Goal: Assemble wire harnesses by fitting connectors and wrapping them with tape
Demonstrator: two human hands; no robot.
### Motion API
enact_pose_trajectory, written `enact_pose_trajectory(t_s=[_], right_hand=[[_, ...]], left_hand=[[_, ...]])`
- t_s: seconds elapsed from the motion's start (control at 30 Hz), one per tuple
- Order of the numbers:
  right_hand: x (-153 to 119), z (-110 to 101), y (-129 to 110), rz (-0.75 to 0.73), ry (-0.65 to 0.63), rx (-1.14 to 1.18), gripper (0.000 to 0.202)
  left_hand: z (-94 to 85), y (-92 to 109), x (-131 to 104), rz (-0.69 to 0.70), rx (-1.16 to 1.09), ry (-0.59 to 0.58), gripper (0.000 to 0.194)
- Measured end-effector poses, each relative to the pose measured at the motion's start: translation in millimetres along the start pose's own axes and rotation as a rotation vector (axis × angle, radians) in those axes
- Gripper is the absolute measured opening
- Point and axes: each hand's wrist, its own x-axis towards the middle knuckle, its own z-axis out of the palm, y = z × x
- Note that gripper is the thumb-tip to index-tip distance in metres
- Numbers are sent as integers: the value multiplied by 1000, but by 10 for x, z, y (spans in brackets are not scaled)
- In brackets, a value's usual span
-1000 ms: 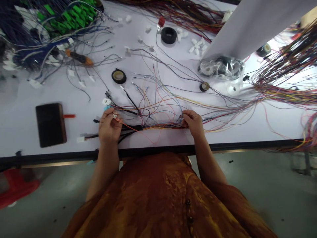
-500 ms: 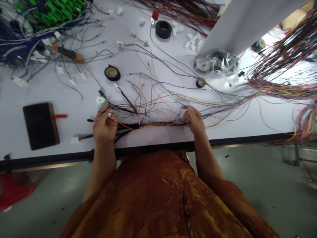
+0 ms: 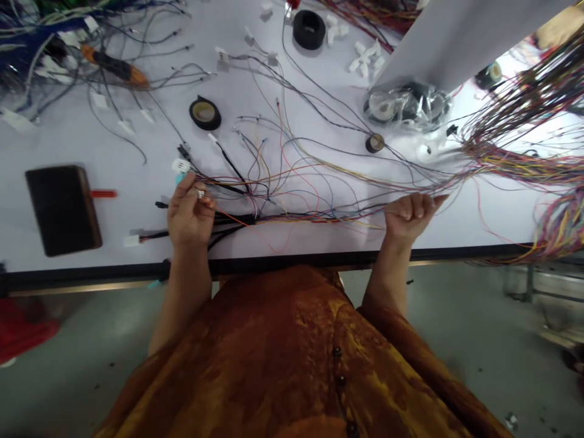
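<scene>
A bundle of thin coloured wires [image 3: 314,217] runs left to right across the white table, joined to black-sleeved branches [image 3: 228,230] on the left. My left hand [image 3: 189,210] is closed on a small white connector [image 3: 201,194] with an orange wire leading from it. Another white connector [image 3: 181,165] lies just above its fingertips. To the right, my right hand [image 3: 410,214] has its fingers curled in around the wires; the wires run up to it and past it. A white plug [image 3: 132,240] on a black sleeve lies at lower left.
A dark tablet-like case [image 3: 64,210] lies at left. Tape rolls [image 3: 205,114], an orange-black tool [image 3: 115,66] and bagged rolls [image 3: 408,106] lie farther back. A pale post [image 3: 429,45] rises at right, beside thick wire bunches [image 3: 515,103]. Another person's hand [image 3: 559,27] is at upper right.
My right hand has slid right along the wires, away from my left hand. My left hand keeps its hold on the small connector. The view has shifted slightly.
</scene>
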Motion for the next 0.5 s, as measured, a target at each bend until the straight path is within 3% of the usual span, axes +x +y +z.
enact_pose_trajectory(t_s=[0.1, 0.17, 0.27, 0.33, 0.43, 0.5], right_hand=[[102, 67, -164, -2, 3, -91, 47], [79, 331, -287, 40, -103, -255, 43], [-21, 995, -405, 28, -284, -515, 26], [-67, 1512, -395, 19, -477, -561, 11], [-83, 2274, -226, 73, -796, -584, 18], [-97, 2754, -17, 141, -991, -627, 18]], left_hand=[[-16, -21, 9, 2, -23, -11, 28], [-23, -35, 12, 12, -28, -17, 33], [-20, -42, -3, 37, 9, -45, 35], [-5, -39, -33, 74, 54, -88, 26], [24, -43, -95, 124, 169, -168, 11], [37, -62, -128, 149, 256, -209, 17]])
